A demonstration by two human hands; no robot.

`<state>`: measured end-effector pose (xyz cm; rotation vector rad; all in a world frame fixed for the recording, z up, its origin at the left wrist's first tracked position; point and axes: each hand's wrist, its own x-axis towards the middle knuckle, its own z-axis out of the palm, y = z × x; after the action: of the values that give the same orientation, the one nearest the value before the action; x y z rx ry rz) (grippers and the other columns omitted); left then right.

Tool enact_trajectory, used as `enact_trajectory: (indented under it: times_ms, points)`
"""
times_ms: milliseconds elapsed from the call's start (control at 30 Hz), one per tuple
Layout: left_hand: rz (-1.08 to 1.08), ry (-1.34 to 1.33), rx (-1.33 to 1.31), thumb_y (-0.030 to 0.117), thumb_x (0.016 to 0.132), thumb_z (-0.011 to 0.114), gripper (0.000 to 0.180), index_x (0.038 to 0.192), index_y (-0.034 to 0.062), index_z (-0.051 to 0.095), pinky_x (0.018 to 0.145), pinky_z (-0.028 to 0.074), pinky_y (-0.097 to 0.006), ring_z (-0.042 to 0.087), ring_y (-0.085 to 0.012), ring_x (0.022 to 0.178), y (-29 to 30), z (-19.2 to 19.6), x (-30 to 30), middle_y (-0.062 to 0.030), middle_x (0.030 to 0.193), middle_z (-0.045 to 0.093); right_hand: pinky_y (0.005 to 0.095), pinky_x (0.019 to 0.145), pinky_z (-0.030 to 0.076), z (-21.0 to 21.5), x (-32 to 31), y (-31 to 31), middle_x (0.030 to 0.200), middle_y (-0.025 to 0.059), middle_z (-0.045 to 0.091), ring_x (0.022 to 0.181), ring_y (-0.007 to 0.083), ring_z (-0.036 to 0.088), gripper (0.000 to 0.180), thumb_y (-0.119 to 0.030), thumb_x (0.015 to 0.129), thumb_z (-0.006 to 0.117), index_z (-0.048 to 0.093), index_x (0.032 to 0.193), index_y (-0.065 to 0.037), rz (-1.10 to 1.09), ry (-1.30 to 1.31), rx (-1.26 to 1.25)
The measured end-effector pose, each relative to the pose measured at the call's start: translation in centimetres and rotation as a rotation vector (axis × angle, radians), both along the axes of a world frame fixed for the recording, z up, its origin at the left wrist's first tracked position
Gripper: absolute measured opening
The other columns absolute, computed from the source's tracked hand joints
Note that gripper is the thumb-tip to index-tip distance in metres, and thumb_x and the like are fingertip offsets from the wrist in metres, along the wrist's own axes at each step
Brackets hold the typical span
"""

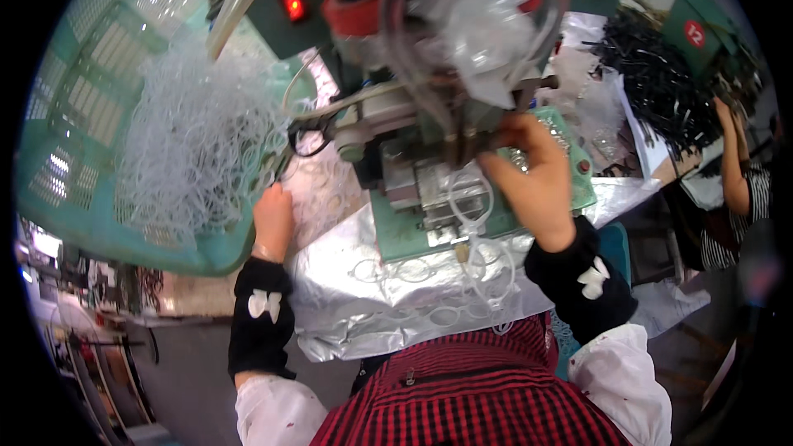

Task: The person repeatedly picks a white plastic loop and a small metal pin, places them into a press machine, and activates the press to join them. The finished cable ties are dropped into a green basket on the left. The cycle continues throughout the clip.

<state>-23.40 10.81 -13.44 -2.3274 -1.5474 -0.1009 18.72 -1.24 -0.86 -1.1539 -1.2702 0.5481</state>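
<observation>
My right hand (537, 182) is at the pressing head of a green bench machine (388, 231), thumb and fingers bent toward each other. Its fingertips are partly hidden, so what they hold cannot be made out. Below them, transparent plastic loops (493, 277) hang over the metal fixture (450, 190) and the machine's front edge. My left hand (274, 219) is closed beside the rim of a green plastic basket (206, 263). Whatever it pinches is too small to name. Many tangled transparent loops (202, 140) fill that basket.
Silver foil sheeting (339, 281) covers the bench front, with some loose loops on it. Small metal pieces (545, 128) lie on the machine's right side. Black strips (661, 74) are heaped at the far right, near another person's arm (731, 161). A transparent bag (483, 29) hangs on the machine.
</observation>
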Motion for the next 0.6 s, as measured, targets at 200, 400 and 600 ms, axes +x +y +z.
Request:
enact_trajectory:
  times_ms: [200, 400, 600]
  points:
    - [-0.015, -0.752, -0.097, 0.007, 0.081, 0.07, 0.009, 0.082, 0.0058, 0.061, 0.06, 0.048, -0.033, 0.062, -0.0246, 0.066, -3.1, 4.9, 4.7, -0.009, 0.074, 0.061, 0.0243, 0.083, 0.045, -0.3, -2.1, -0.6, 0.089, 0.004, 0.064, 0.085, 0.01, 0.059, 0.048, 0.001, 0.079, 0.069, 0.052, 0.124, 0.005, 0.012, 0.248, -0.067]
    - [-0.257, -1.654, -0.162, 0.025, 0.104, 0.053, 0.023, 0.102, 0.0025, 0.06, 0.049, 0.033, -0.02, 0.046, -0.0047, 0.053, -10.3, 15.5, 15.2, 0.0014, 0.067, 0.059, 0.0241, 0.087, 0.044, 1.0, -2.3, -0.9, 0.09, 0.0045, 0.063, 0.089, 0.0097, 0.058, 0.053, 0.002, 0.08, 0.069, 0.049, 0.129, 0.006, 0.106, 0.388, -0.113]
    - [-0.593, -1.87, -0.873, 0.029, 0.106, 0.044, 0.031, 0.11, 0.0001, 0.052, 0.043, 0.039, -0.023, 0.053, -0.0125, 0.051, -17.1, 19.0, 18.8, -0.0097, 0.071, 0.063, 0.0347, 0.094, 0.048, 2.1, -3.7, -3.4, 0.111, 0.0153, 0.067, 0.105, 0.0228, 0.063, 0.049, 0.001, 0.082, 0.067, 0.054, 0.129, 0.003, 0.015, 0.141, 0.012]
